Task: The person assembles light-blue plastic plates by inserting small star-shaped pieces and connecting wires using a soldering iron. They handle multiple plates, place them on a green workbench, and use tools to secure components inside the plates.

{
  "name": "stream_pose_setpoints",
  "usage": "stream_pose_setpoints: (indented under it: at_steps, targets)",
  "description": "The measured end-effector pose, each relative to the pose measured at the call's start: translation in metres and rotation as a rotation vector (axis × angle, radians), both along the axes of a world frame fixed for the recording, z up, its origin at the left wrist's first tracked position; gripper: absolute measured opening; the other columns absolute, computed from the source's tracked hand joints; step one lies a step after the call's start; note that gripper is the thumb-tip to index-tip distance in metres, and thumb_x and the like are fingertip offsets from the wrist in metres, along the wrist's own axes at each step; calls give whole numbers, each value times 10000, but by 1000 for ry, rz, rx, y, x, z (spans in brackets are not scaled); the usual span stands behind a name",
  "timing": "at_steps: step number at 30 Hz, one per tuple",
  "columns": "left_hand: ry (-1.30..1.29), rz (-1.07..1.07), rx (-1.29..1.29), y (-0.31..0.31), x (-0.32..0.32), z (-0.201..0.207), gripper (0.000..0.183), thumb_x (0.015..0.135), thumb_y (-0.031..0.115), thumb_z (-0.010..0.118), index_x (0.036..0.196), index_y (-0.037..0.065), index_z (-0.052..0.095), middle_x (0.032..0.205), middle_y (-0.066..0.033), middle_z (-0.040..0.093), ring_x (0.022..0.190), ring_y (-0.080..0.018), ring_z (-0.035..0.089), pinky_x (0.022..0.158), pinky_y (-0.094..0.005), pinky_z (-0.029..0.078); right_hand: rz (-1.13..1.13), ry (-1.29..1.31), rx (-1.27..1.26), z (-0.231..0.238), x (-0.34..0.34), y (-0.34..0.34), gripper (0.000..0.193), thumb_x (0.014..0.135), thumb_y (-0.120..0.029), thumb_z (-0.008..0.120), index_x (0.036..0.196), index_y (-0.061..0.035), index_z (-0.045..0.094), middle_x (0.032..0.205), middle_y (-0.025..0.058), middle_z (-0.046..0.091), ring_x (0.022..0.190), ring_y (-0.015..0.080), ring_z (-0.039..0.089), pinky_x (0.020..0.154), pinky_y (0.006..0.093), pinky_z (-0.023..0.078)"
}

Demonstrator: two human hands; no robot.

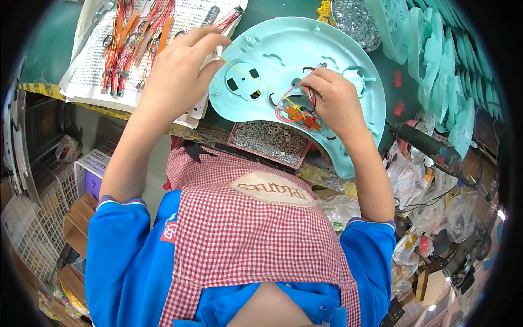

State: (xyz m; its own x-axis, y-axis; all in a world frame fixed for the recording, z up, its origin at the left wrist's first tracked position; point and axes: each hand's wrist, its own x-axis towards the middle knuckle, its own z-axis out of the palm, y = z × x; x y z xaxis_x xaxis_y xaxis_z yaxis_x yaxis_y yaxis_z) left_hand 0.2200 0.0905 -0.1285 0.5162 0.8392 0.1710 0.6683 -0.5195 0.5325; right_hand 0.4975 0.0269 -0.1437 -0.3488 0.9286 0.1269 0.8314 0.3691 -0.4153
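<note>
A curved turquoise plastic shell [275, 41] lies hollow side up before me. My left hand [182, 71] is over its left edge, thumb and forefinger curved. A thin yellow wire [239, 71] runs fairly straight from between them across the shell. At the shell's middle right, my right hand [332, 98] is closed on looped red wires [280, 109], with a small dark end showing above its fingertips. Beneath that hand, an orange-brown circuit piece [297, 114] with wires sits near the shell's inner edge. The right fingers partly hide it.
Bundled wired parts [133, 46] lie on printed paper [81, 82] at left. A tray of small screws [267, 143] stands below the shell; a container of metal bits [357, 24] is behind it. Stacked turquoise shells [436, 60] and a dark power screwdriver [427, 144] are at right.
</note>
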Motion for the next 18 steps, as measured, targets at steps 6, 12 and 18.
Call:
stream_pose_setpoints:
  at_steps: [6, 12, 18]
  targets:
    - [-93, -106, -67, 9, -9, -9, 286, 838, 3, 614, 1113, 79, 631, 1016, -89, 667, 880, -258, 654, 782, -349, 518, 109, -182, -24, 3, -5, 8, 159, 729, 10, 605, 855, -48, 683, 836, 80, 624, 775, 283, 632, 691, 386, 526]
    - [-87, -26, -193, 8, -12, -9, 209, 823, 12, 625, 1019, 73, 660, 971, -82, 670, 822, -248, 658, 746, -332, 527, -12, 52, -82, 5, 8, 2, 202, 751, 62, 620, 916, -32, 687, 902, 86, 662, 797, 265, 657, 687, 339, 527]
    - [-43, 48, 114, 7, 0, -3, 114, 763, 139, 720, 859, 82, 694, 874, -37, 666, 789, -222, 635, 684, -339, 504, -249, 230, 19, -2, 23, -21, 211, 770, 49, 652, 959, -43, 663, 867, 90, 673, 810, 256, 659, 697, 332, 532]
